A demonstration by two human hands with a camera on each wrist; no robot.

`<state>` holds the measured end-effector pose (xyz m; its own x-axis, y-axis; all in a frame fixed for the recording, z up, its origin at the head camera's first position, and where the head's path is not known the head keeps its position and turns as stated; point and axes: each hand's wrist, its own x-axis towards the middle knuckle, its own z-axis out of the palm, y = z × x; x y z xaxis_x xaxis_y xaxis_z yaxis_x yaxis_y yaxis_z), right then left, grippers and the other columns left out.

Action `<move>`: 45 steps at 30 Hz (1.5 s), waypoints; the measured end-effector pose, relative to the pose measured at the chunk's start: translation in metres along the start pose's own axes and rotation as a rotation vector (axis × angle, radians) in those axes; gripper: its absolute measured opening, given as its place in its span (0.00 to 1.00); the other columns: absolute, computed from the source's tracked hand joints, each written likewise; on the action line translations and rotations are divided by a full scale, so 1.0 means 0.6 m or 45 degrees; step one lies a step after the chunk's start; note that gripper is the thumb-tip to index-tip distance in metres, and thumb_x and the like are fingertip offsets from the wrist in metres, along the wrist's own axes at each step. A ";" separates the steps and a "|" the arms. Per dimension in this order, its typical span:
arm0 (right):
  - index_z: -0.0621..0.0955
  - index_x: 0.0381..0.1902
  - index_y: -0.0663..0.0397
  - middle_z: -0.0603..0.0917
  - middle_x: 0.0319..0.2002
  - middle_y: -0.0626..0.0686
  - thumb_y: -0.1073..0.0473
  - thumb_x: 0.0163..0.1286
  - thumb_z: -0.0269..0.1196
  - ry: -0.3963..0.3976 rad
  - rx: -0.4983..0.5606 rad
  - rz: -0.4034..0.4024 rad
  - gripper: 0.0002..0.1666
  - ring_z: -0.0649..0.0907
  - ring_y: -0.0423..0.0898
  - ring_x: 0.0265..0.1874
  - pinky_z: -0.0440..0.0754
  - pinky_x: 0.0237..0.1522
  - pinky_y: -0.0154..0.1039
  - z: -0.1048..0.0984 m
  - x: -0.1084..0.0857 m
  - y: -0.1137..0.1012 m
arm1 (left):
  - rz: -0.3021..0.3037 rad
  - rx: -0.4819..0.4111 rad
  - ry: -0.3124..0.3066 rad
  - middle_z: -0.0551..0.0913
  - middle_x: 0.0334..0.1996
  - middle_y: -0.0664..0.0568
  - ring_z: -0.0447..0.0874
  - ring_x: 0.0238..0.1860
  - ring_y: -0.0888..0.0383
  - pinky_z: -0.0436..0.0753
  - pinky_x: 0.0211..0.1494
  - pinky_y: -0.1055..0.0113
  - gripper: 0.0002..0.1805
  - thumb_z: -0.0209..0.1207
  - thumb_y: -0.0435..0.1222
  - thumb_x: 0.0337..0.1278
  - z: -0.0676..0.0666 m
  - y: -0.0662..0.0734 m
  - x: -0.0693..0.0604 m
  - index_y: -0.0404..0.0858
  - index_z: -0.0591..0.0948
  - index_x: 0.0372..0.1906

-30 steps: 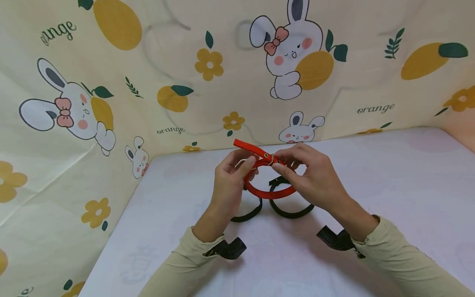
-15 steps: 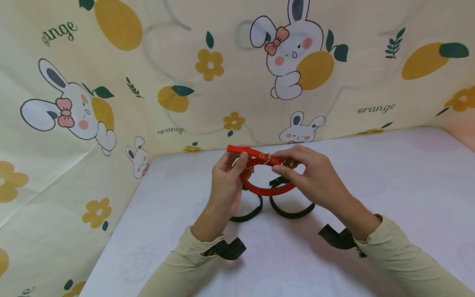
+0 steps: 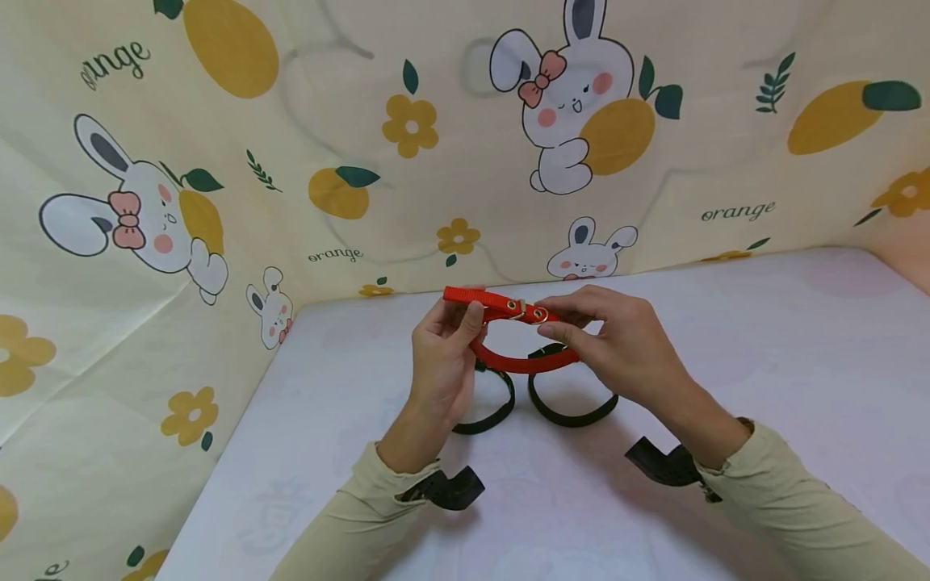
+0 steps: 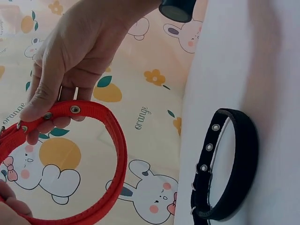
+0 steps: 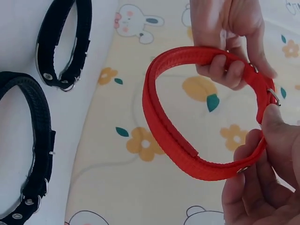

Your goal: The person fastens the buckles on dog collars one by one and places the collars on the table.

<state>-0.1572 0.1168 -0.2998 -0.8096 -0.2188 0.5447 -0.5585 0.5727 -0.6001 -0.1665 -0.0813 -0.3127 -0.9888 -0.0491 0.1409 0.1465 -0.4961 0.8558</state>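
Note:
A red collar [image 3: 526, 365] with metal eyelets is held above the table by both hands, closed into a ring. My left hand [image 3: 445, 355] pinches its strap left of the buckle [image 3: 521, 308], thumb on top. On the other side, my right hand [image 3: 628, 343] pinches the strap between thumb and fingers, close to the buckle. The right wrist view shows the ring hanging between the hands, with the strap layers overlapping. Below, a black collar [image 3: 488, 426] lies on the left and another black collar [image 3: 574, 420] beside it, both looped and partly covered by the hands or red collar.
A white-covered table [image 3: 552, 516] spreads under the hands. Behind and to the left rises a cream cloth [image 3: 436, 48] printed with rabbits and oranges. Dark wrist mounts [image 3: 445, 488] stick out from the sleeves.
The strap's free end has swung down to lie against my left fingers, which shifted slightly left. The lower side of the red ring has risen a little. The black collars stay put.

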 end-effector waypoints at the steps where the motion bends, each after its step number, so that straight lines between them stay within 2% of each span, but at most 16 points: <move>1: 0.88 0.48 0.46 0.88 0.38 0.44 0.59 0.60 0.73 0.010 0.000 -0.009 0.16 0.82 0.39 0.35 0.78 0.28 0.33 -0.001 0.000 0.000 | -0.003 -0.006 0.008 0.83 0.44 0.53 0.74 0.46 0.56 0.75 0.46 0.70 0.20 0.65 0.36 0.57 0.001 0.000 0.000 0.36 0.82 0.55; 6: 0.89 0.46 0.47 0.88 0.36 0.44 0.60 0.59 0.74 0.049 0.004 -0.039 0.15 0.81 0.38 0.33 0.77 0.23 0.32 -0.007 0.001 0.002 | -0.007 -0.073 0.035 0.84 0.48 0.52 0.76 0.49 0.56 0.76 0.48 0.70 0.20 0.65 0.33 0.57 0.002 0.004 0.004 0.35 0.82 0.56; 9: 0.89 0.45 0.48 0.88 0.38 0.46 0.60 0.59 0.73 0.067 0.006 -0.041 0.14 0.82 0.39 0.33 0.77 0.23 0.33 -0.009 0.002 0.001 | -0.007 -0.089 0.022 0.83 0.49 0.52 0.76 0.50 0.55 0.78 0.49 0.71 0.18 0.62 0.29 0.61 0.003 0.007 0.005 0.34 0.82 0.57; 13: 0.89 0.46 0.49 0.89 0.40 0.48 0.61 0.60 0.73 0.089 -0.019 -0.040 0.14 0.83 0.41 0.36 0.79 0.29 0.34 -0.012 0.004 0.001 | 0.020 -0.040 -0.073 0.80 0.47 0.54 0.73 0.51 0.56 0.80 0.50 0.73 0.17 0.58 0.21 0.63 0.003 0.009 0.004 0.38 0.83 0.52; 17: 0.88 0.46 0.49 0.89 0.40 0.49 0.62 0.61 0.72 0.103 -0.030 -0.018 0.15 0.83 0.43 0.36 0.78 0.32 0.35 -0.014 0.006 0.002 | 0.031 0.048 -0.152 0.77 0.46 0.55 0.72 0.51 0.57 0.82 0.49 0.74 0.19 0.56 0.18 0.61 0.000 0.008 0.004 0.43 0.81 0.47; 20: 0.88 0.46 0.51 0.90 0.40 0.50 0.64 0.60 0.72 0.119 -0.001 -0.015 0.15 0.85 0.45 0.36 0.84 0.49 0.41 -0.014 0.007 0.004 | 0.003 0.114 -0.159 0.77 0.44 0.54 0.74 0.50 0.57 0.81 0.49 0.75 0.17 0.57 0.19 0.62 -0.002 0.006 0.004 0.40 0.80 0.50; 23: 0.88 0.45 0.53 0.90 0.38 0.52 0.64 0.59 0.72 0.134 0.032 -0.032 0.14 0.88 0.48 0.34 0.75 0.66 0.46 -0.015 0.008 0.006 | -0.054 0.167 -0.139 0.79 0.45 0.54 0.79 0.46 0.58 0.81 0.51 0.74 0.17 0.57 0.22 0.64 -0.004 0.005 0.006 0.36 0.79 0.55; 25: 0.88 0.45 0.54 0.90 0.37 0.53 0.64 0.59 0.72 0.138 0.051 -0.040 0.14 0.88 0.48 0.33 0.69 0.71 0.47 -0.015 0.009 0.007 | -0.106 0.190 -0.124 0.81 0.43 0.54 0.83 0.42 0.59 0.83 0.51 0.72 0.17 0.58 0.24 0.65 -0.006 0.005 0.007 0.35 0.79 0.57; 27: 0.88 0.45 0.54 0.89 0.37 0.52 0.63 0.60 0.72 0.123 0.054 -0.025 0.14 0.88 0.49 0.33 0.72 0.69 0.48 -0.016 0.009 0.008 | -0.149 0.199 -0.115 0.83 0.40 0.53 0.85 0.38 0.59 0.84 0.51 0.70 0.16 0.58 0.26 0.66 -0.007 0.004 0.008 0.34 0.80 0.57; 29: 0.87 0.46 0.53 0.89 0.39 0.52 0.62 0.62 0.71 0.087 0.042 0.011 0.14 0.88 0.48 0.34 0.80 0.60 0.45 -0.017 0.010 0.008 | -0.166 0.210 -0.112 0.84 0.37 0.53 0.86 0.35 0.60 0.85 0.50 0.69 0.16 0.59 0.27 0.66 -0.008 0.002 0.009 0.34 0.81 0.56; 31: 0.87 0.48 0.52 0.89 0.42 0.51 0.59 0.64 0.70 0.035 0.031 0.056 0.14 0.88 0.49 0.36 0.84 0.49 0.44 -0.018 0.009 0.007 | -0.152 0.243 -0.118 0.84 0.34 0.53 0.85 0.35 0.60 0.85 0.49 0.69 0.16 0.60 0.29 0.65 -0.008 0.000 0.010 0.34 0.81 0.56; 33: 0.85 0.50 0.50 0.88 0.47 0.51 0.55 0.66 0.69 -0.015 0.021 0.103 0.16 0.87 0.49 0.40 0.83 0.43 0.45 -0.019 0.009 0.005 | -0.121 0.308 -0.114 0.85 0.34 0.55 0.84 0.35 0.59 0.84 0.48 0.69 0.17 0.62 0.30 0.64 -0.009 -0.002 0.009 0.35 0.82 0.57; 34: 0.85 0.51 0.49 0.87 0.48 0.51 0.53 0.66 0.69 -0.031 0.021 0.116 0.17 0.86 0.49 0.42 0.83 0.41 0.45 -0.019 0.009 0.004 | -0.103 0.343 -0.117 0.86 0.34 0.55 0.84 0.35 0.59 0.83 0.48 0.68 0.17 0.63 0.31 0.63 -0.010 -0.004 0.009 0.35 0.82 0.57; 35: 0.84 0.53 0.49 0.87 0.49 0.51 0.52 0.67 0.69 -0.042 0.032 0.123 0.18 0.86 0.50 0.44 0.83 0.46 0.49 -0.019 0.009 0.003 | -0.088 0.381 -0.121 0.86 0.34 0.56 0.84 0.36 0.59 0.83 0.48 0.67 0.18 0.64 0.32 0.62 -0.010 -0.005 0.008 0.34 0.82 0.57; 38: 0.83 0.55 0.49 0.87 0.51 0.51 0.50 0.67 0.68 -0.051 0.071 0.127 0.21 0.84 0.50 0.50 0.80 0.52 0.53 -0.018 0.008 -0.002 | -0.068 0.475 -0.142 0.88 0.37 0.55 0.85 0.38 0.58 0.83 0.50 0.64 0.20 0.67 0.33 0.59 -0.008 -0.007 0.005 0.34 0.82 0.57; 45: 0.80 0.60 0.42 0.87 0.51 0.48 0.50 0.68 0.67 -0.063 0.127 0.085 0.23 0.82 0.48 0.49 0.81 0.41 0.46 -0.008 0.002 -0.007 | -0.028 0.639 -0.235 0.89 0.47 0.46 0.86 0.47 0.56 0.83 0.53 0.64 0.18 0.69 0.32 0.56 -0.002 -0.012 -0.002 0.37 0.85 0.54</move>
<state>-0.1551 0.1180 -0.2937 -0.8521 -0.2226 0.4737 -0.5163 0.5060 -0.6909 -0.1662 -0.0787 -0.3197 -0.9771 0.1320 0.1668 0.1660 -0.0171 0.9860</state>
